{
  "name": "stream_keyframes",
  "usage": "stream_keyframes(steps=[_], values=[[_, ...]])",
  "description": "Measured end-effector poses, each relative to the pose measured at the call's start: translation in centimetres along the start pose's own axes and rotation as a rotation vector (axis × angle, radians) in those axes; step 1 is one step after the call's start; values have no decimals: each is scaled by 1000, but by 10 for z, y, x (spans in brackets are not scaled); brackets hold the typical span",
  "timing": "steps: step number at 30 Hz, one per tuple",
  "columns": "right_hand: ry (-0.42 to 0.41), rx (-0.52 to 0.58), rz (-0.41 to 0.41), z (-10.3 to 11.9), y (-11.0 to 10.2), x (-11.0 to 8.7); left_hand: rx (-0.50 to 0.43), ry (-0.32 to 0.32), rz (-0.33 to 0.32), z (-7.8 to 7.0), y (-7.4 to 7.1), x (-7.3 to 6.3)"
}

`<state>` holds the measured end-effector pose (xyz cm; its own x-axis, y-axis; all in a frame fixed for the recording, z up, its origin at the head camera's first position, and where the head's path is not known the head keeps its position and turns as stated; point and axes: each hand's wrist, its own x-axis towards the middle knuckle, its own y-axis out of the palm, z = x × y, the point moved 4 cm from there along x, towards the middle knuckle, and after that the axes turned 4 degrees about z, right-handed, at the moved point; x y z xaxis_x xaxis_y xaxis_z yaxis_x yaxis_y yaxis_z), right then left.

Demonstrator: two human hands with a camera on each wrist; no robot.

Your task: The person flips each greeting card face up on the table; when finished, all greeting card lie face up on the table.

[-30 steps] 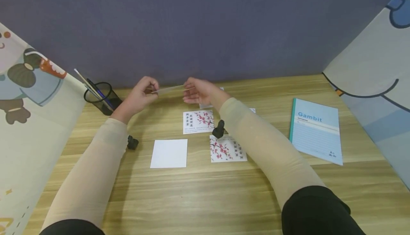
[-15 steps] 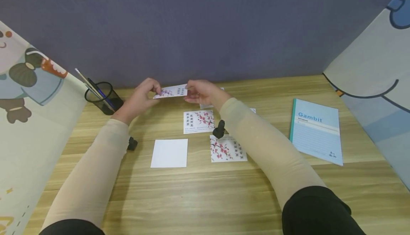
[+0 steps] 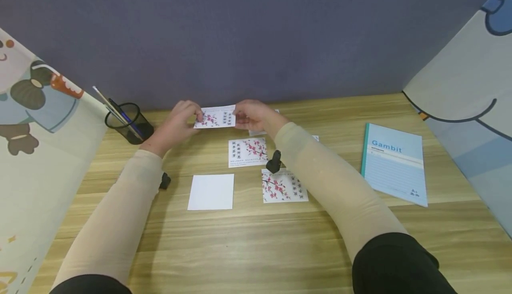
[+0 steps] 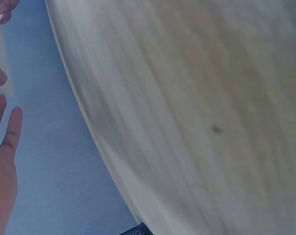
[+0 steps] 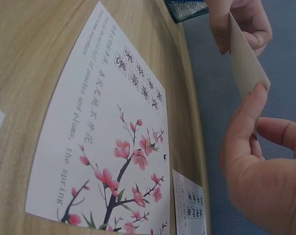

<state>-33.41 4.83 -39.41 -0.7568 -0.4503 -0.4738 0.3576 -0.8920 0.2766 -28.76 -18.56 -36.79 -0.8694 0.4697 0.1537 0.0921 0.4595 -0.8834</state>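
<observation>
A small white card printed with pink blossoms and dark characters (image 3: 216, 118) is held between the two hands near the back of the table. My left hand (image 3: 176, 125) pinches its left edge, thumb on the printed face. At the opposite edge, my right hand (image 3: 258, 115) grips it between thumb and fingers. The right wrist view shows the card's plain pale back (image 5: 245, 61), raised off the table. Below the hands lies a matching blossom card (image 3: 246, 154), and nearer is another turned upside down (image 3: 282, 187). A blank white card (image 3: 211, 191) lies left of that one.
A mesh pen cup (image 3: 130, 127) with several pens and brushes stands back left, beside the left wrist. The blue notebook (image 3: 396, 165) lies at right. Partly covered by the right arm is a further card (image 3: 256, 132). A grey panel (image 3: 256, 36) borders the table's back edge.
The held card, seen almost edge-on a second ago, has tilted so its blossom print faces the head camera. Both hands have stayed in nearly the same place; the cards on the table have not moved.
</observation>
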Motion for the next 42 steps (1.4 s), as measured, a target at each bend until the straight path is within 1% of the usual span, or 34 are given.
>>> stream_keyframes(steps=[4, 7, 9, 11, 14, 16, 18, 20, 22, 23, 25, 28, 31, 33, 35, 42], values=[[9, -8, 3, -1, 0, -1, 13, -12, -1, 4, 1, -1], [6, -10, 1, -1, 0, 1, 17, -25, -26, 7, 0, 0], [-3, -9, 0, -1, 0, 2, 1, -61, -48, 9, -1, 0], [-12, -11, -1, -1, 1, 2, -51, -117, -71, 12, -4, -1], [-20, -17, -1, 0, 2, 3, -176, -238, -105, 18, -8, -3], [-21, -26, 0, 0, 3, 2, -301, -315, -115, 21, -11, -4], [-20, -41, 0, 0, 3, 1, -437, -392, -110, 23, -12, -3], [-19, -57, 4, 0, 3, 1, -575, -473, -75, 24, -11, -1], [-21, -73, 6, 0, 2, 2, -690, -546, -14, 24, -9, 1], [-23, -79, 6, -1, 2, 2, -721, -577, 22, 25, -8, 2], [-26, -90, 5, -1, 2, 3, -764, -617, 96, 24, -4, 2], [-33, -101, 1, -2, 2, 4, -789, -635, 192, 23, 1, 1], [-36, -117, 3, -2, 2, 4, -800, -631, 236, 19, 3, 0], [-42, -129, 3, -2, 2, 5, -796, -627, 248, 18, 3, 0], [-47, -145, -1, -2, 2, 6, -795, -627, 247, 18, 3, 0], [-37, -212, 0, -5, 3, 8, -795, -649, 244, 21, 6, 1]])
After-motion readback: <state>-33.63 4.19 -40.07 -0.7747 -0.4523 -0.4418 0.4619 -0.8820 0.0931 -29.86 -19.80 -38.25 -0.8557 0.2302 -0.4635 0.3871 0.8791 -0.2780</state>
